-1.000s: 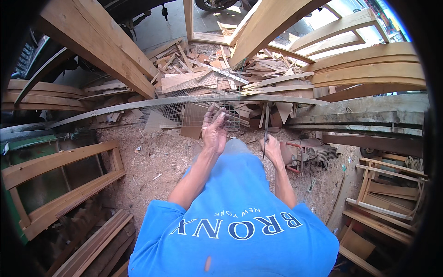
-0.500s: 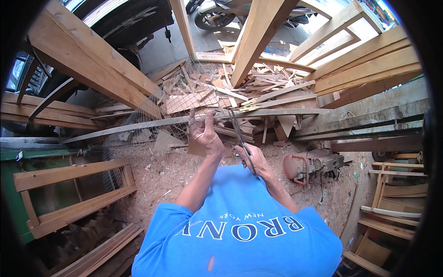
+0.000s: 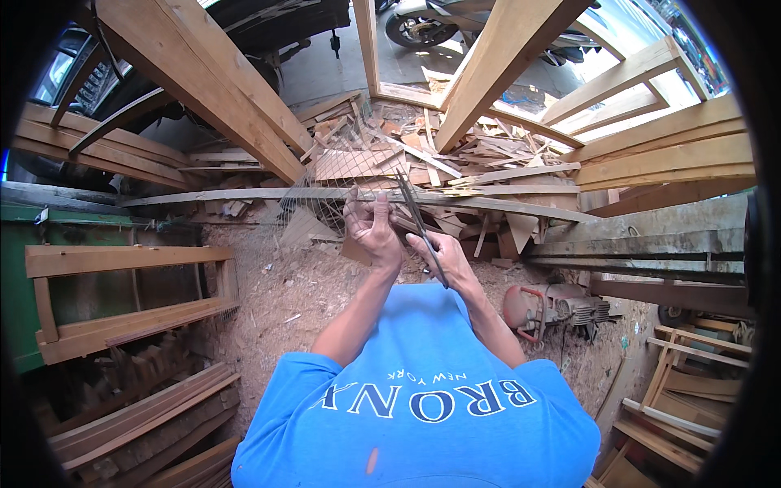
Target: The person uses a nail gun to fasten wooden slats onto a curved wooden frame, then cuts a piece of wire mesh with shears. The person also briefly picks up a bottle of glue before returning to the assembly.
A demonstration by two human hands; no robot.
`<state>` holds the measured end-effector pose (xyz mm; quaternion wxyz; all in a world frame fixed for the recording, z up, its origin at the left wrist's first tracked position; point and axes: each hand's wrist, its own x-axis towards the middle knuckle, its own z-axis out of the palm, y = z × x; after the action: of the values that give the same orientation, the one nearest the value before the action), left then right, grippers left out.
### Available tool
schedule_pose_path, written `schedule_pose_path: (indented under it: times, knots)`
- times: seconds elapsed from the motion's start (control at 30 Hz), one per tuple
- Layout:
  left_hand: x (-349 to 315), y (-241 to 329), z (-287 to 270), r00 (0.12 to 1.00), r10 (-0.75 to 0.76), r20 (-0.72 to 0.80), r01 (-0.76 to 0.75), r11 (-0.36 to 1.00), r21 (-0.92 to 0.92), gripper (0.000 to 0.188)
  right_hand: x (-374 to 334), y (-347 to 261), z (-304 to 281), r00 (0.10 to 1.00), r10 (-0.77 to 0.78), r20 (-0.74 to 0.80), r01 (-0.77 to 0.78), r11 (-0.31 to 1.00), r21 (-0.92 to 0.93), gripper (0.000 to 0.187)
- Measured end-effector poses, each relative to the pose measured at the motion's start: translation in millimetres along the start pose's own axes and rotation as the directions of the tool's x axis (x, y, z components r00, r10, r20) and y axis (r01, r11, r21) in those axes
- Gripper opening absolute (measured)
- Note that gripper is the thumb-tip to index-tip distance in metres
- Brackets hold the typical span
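My left hand [image 3: 376, 233] is raised in front of my chest with its thumb up and fingers curled at the edge of a thin wire mesh [image 3: 332, 175]. The mesh fans out beyond that hand and down to the left, faint against the ground. In my right hand [image 3: 446, 259] is a pair of long, dark metal shears [image 3: 417, 213], slanting up and away to the left. Their narrow blades reach the mesh just right of my left fingers. Whether the blades touch a wire is too fine to tell.
A heap of wood offcuts [image 3: 504, 154] lies ahead behind a long thin board [image 3: 244, 196]. Thick timber beams [image 3: 228, 81] lean overhead. A red and grey motor-like machine [image 3: 553, 311] sits on the sawdust floor at right. Wooden frames [image 3: 130, 259] stand at left.
My view has shifted, so the surroundings sit further right. The mesh sheet has drawn in closer around my left hand. My right hand still holds the shears beside it.
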<state>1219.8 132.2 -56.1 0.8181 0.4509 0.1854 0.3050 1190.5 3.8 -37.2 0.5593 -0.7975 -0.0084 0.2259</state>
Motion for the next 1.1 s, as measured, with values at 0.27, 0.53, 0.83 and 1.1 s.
schedule_pose_path:
  times: [0.27,0.53,0.83,1.1]
  knots:
    - [-5.3,-2.0,-12.0,0.992,-0.124,-0.030,0.123,0.992,-0.021,0.048,-7.4,3.1,4.8,0.999,0.042,0.026,-0.042,0.999,0.012,0.064]
    - [-11.2,-5.3,-20.9,0.981,-0.195,-0.004,0.195,0.981,0.002,0.049,-4.2,19.8,14.1,0.997,-0.020,-0.069,0.018,0.999,-0.031,0.059]
    - [-27.8,-13.3,-32.7,0.960,-0.277,0.048,0.273,0.960,0.067,0.050,6.1,18.7,1.4,0.993,0.120,0.002,-0.120,0.991,-0.053,0.050]
    - [-36.2,-17.1,-34.0,0.956,-0.292,0.029,0.288,0.952,0.099,0.049,8.0,36.8,10.5,0.989,0.144,-0.039,-0.144,0.990,-0.004,0.047]
